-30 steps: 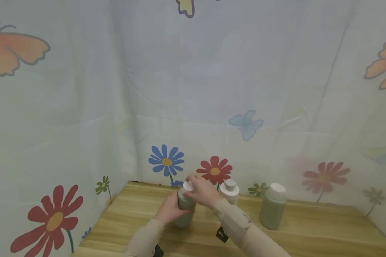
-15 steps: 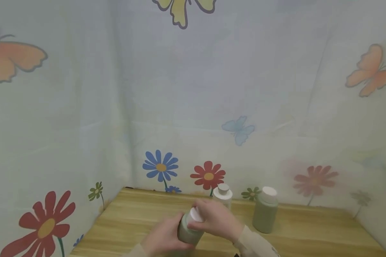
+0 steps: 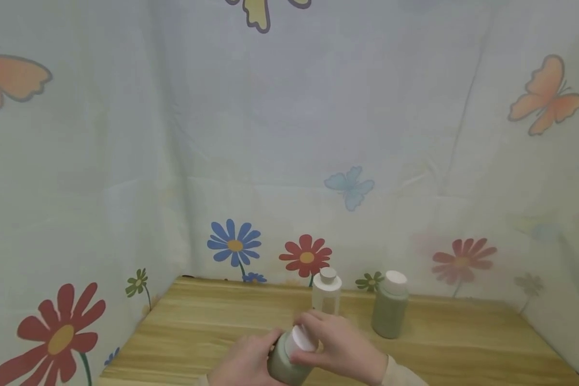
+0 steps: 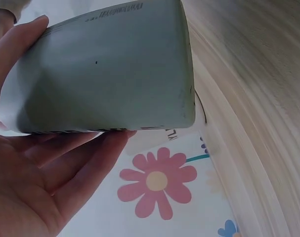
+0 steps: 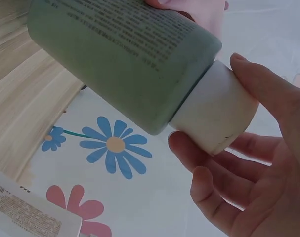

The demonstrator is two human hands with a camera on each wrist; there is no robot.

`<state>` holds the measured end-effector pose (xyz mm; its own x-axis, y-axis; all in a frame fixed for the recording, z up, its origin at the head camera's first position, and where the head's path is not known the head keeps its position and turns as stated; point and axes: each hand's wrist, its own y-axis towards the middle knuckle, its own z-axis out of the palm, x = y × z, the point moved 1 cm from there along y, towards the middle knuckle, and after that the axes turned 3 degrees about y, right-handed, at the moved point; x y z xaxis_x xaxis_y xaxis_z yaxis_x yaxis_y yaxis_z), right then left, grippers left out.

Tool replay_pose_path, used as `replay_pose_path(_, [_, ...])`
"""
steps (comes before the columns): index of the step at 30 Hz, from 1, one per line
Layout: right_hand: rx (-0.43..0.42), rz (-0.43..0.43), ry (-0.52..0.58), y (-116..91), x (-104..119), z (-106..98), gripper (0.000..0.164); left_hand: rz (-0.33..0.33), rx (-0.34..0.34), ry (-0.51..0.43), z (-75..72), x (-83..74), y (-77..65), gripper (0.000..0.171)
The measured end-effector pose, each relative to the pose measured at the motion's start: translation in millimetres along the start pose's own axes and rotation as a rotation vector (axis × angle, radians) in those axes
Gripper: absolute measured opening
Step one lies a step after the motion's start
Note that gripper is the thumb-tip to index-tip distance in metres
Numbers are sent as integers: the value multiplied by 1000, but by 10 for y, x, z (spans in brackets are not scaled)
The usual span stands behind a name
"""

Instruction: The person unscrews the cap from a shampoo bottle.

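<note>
A green bottle [image 3: 283, 362] with a white cap [image 3: 303, 340] tilts toward the right in the head view. My left hand [image 3: 246, 362] grips its body, thumb on one side and fingers on the other in the left wrist view. At the cap end, my right hand [image 3: 342, 346] pinches the white cap between thumb and fingers. Fine print covers part of the green body [image 5: 125, 54] in the right wrist view. The cap sits against the bottle's shoulder there.
A white bottle [image 3: 326, 297] with a small cap stands just beyond the hands. Farther right is a second green bottle [image 3: 390, 311] with a white cap. The wooden table [image 3: 212, 311] meets a flower-printed curtain [image 3: 270, 134] at its back.
Both hands have brought the green bottle nearer to the body and lower in the head view. It has gone from nearly upright to tilted. The hands keep their holds on body and cap.
</note>
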<state>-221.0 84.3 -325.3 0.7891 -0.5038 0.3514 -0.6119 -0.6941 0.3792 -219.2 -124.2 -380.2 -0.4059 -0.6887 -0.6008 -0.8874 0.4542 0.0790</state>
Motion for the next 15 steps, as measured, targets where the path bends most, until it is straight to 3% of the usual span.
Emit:
replay_pose_path(7, [70,-169,-52,-56,-81,-33,37,10,52,-26,-12,-14,28,65])
replay_pose_path(11, [64,-286,-88,-82,-104,-45,42,-4,65,-10,-13,-28,32,68])
replay_pose_path(15, [68,-279,-70,-90,-99,-53,49,28,44,22,-2,-24,26,69])
